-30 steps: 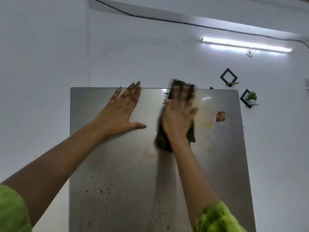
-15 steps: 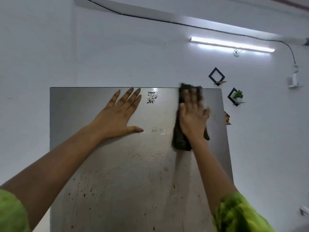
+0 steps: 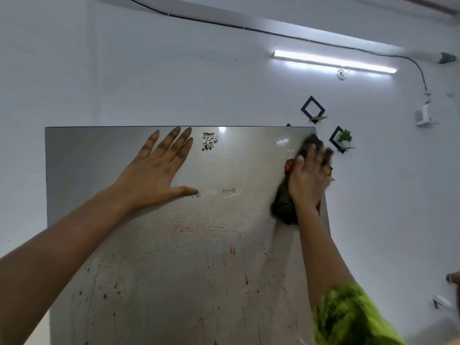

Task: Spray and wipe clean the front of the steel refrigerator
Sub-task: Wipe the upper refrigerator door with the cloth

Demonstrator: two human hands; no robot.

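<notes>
The steel refrigerator front fills the lower middle of the view, with reddish-brown specks and drips over its lower half and a smeared patch near the centre. My left hand lies flat on the upper left of the door, fingers spread, holding nothing. My right hand presses a dark cloth against the door's upper right edge. A small red sticker shows just left of that hand. No spray bottle is in view.
White walls surround the refrigerator. Right of its top corner hang two black diamond wall shelves, one with a small green plant. A tube light glows above. A white fixture is mounted far right.
My right hand has slid the cloth rightward along the top of the door, from the middle to the right edge. My left hand has stayed flat in place.
</notes>
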